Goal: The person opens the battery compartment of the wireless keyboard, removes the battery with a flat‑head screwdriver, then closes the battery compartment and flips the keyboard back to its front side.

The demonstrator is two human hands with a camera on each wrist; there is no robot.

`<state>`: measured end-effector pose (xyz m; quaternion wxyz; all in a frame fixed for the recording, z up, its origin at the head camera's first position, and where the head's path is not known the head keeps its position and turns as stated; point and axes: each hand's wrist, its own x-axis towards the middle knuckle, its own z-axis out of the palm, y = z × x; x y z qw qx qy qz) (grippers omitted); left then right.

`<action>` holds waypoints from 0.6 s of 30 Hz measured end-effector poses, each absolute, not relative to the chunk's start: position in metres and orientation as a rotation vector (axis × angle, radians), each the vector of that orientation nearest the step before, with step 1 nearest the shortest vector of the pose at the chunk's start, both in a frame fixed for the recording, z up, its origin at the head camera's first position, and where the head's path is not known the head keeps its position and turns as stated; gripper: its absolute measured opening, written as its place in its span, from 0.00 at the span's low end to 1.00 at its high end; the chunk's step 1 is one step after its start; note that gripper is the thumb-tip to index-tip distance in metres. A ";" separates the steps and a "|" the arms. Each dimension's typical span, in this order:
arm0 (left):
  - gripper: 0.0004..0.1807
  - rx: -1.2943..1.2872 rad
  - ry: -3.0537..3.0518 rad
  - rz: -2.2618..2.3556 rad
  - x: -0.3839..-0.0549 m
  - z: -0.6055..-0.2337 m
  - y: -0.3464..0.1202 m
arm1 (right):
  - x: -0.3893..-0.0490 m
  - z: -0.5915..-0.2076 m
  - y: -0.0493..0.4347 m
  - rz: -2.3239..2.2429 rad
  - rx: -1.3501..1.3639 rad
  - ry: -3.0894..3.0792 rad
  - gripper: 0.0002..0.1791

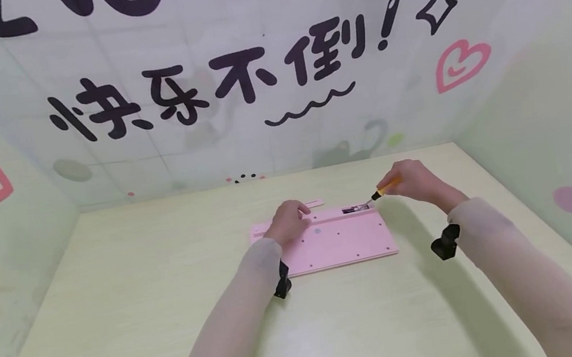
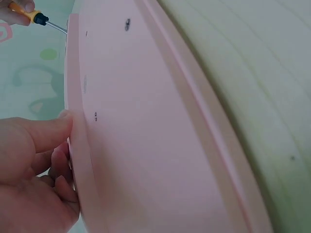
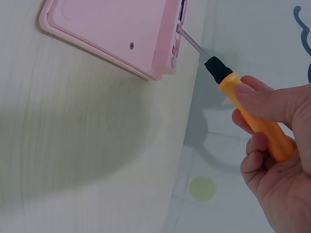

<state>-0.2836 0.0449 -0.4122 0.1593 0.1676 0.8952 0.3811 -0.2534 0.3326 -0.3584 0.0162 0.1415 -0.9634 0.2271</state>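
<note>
A pink keyboard [image 1: 346,240] lies underside up on the table, small screws dotted over its back. My left hand [image 1: 288,222] grips its raised far edge. In the left wrist view the thumb [image 2: 51,132] presses on that edge, with the other fingers curled behind it. My right hand [image 1: 411,179] holds a screwdriver [image 3: 257,119] by its yellow handle, at a slant. The metal tip reaches into an open battery compartment [image 1: 354,209] near the keyboard's far right corner. What the tip touches inside is too small to tell.
A small pink strip [image 1: 314,203], perhaps the compartment cover, lies just behind the keyboard. The pale wooden table [image 1: 132,297] meets a printed cloth backdrop [image 1: 194,148] behind and at both sides. Each wrist carries a black camera [image 1: 446,242].
</note>
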 end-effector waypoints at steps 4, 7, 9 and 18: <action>0.10 0.490 2.565 1.082 -0.284 -0.411 0.046 | -0.251 -0.361 0.337 0.745 0.398 -2.989 0.08; 0.10 0.483 2.565 1.081 -0.283 -0.409 0.046 | -0.247 -0.365 0.341 0.829 0.327 -2.988 0.09; 0.10 0.478 2.564 1.081 -0.283 -0.408 0.045 | -0.245 -0.369 0.344 0.890 0.289 -2.981 0.10; 0.10 0.461 2.550 1.086 -0.285 -0.412 0.044 | -0.239 -0.377 0.351 0.985 0.280 -2.990 0.11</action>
